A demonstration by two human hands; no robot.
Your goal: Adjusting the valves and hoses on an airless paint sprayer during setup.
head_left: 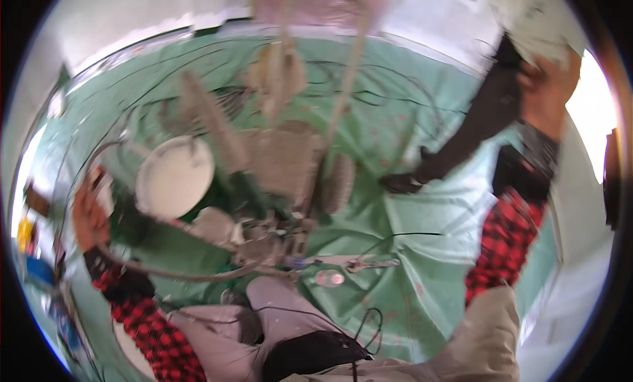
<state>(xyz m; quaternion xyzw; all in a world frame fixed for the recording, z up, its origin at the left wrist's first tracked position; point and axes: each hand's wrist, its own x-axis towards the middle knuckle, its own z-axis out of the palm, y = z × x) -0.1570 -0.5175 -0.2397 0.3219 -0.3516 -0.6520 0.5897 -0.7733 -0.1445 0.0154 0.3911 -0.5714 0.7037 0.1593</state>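
Observation:
My left hand [91, 214], low at the left, has its fingers curled where a brownish hose [178, 274] passes through it. A whitish, blurred scrap [104, 194] shows beside these fingers; I cannot make out what it is. Right of that hand stands a round bucket [176, 177] of white liquid. My right hand [550, 85] is raised at the far right, its bent fingers somewhat apart, with nothing visible in them. Between my arms stands a dusty, paint-spattered machine [280, 164] with a tall bent-tube handle [343, 95] and a wheel [339, 183].
Another person's dark-trousered leg [461, 135] and shoe [401, 183] are beside my right arm. Creased green sheeting [428, 250] covers the floor. An adjustable wrench [374, 264] and a small clear jar [330, 278] lie near my knees. Cables [395, 79] trail behind the machine.

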